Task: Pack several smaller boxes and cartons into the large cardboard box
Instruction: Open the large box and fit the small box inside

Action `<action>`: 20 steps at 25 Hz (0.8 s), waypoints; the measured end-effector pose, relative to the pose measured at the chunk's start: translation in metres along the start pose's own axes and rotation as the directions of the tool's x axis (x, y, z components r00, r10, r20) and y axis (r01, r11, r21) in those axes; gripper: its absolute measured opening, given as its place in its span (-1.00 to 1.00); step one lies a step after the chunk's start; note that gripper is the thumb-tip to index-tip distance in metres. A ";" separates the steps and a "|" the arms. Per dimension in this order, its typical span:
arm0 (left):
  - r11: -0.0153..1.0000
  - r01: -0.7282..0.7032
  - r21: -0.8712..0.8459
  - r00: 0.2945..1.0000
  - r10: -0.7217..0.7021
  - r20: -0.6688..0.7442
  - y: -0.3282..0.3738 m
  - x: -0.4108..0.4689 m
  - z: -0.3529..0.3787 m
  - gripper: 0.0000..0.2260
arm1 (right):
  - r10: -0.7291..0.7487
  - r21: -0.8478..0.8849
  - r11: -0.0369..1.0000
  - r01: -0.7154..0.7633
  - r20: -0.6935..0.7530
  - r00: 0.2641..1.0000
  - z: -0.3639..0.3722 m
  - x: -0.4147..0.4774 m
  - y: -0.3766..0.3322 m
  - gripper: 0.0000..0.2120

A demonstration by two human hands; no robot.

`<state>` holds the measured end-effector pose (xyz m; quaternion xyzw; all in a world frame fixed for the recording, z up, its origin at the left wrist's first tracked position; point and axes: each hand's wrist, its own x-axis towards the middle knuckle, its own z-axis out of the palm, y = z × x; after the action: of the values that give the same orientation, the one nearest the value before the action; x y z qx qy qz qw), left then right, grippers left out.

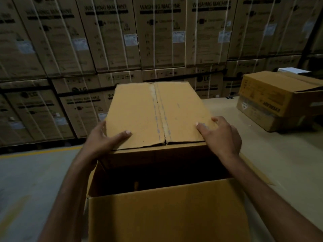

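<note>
- Back wall: stacked washing machine cartons [111, 32], strapped w/ white bands, LG logos, filling the view side to side.
- Floor [31, 180]: grey concrete, yellow line [42, 151] at left.
- Dim warehouse light, no windows seen.

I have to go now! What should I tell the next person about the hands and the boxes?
Left hand grips the left near corner of the closed box; right hand grips its right near corner.
The closed box is held over the far edge of the large open box, not yet inside.
The inside of the large box is dark; contents cannot be told.
Left: lower this box in, then pack the others, such as the stack of cartons on the right.
</note>
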<state>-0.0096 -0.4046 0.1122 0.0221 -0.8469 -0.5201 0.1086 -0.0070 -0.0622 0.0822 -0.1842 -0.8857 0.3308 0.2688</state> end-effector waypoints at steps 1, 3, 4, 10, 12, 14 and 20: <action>1.000 0.022 0.021 1.000 -0.022 0.017 -0.008 0.001 0.003 -0.37 | 0.004 -0.023 1.000 -0.004 0.012 1.000 0.005 -0.001 0.003 -0.29; 0.996 0.072 0.049 0.997 -0.074 0.035 -0.021 -0.002 0.010 -0.45 | 0.002 -0.067 0.998 0.001 0.053 0.999 0.010 -0.006 0.007 -0.30; 0.994 0.082 0.075 0.995 -0.086 0.043 -0.026 -0.003 0.013 -0.51 | -0.001 -0.089 0.996 0.008 0.083 0.997 0.010 -0.008 0.009 -0.31; 0.847 0.132 0.514 0.906 -0.314 0.284 -0.062 0.008 0.039 -0.42 | -0.077 -0.430 0.813 0.392 0.590 0.804 0.050 -0.029 0.012 -0.38; 0.744 0.042 0.667 0.840 -0.387 0.379 -0.075 0.013 0.046 -0.40 | -0.002 -0.435 0.761 0.482 0.741 0.672 0.068 -0.036 0.010 -0.37; 0.691 -0.052 0.721 0.811 -0.392 0.435 -0.072 0.017 0.047 -0.32 | 0.013 -0.388 0.781 0.489 0.794 0.608 0.074 -0.033 0.006 -0.36; 0.745 -0.150 0.650 0.767 -0.328 0.552 -0.055 0.014 0.051 -0.30 | -0.064 -0.202 0.825 0.528 0.895 0.441 0.089 -0.023 -0.019 -0.53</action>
<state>-0.0374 -0.3875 0.0436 -0.0747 -0.9569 -0.1666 -0.2258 -0.0446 -0.1304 0.0304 0.1117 -0.9669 0.1054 -0.2036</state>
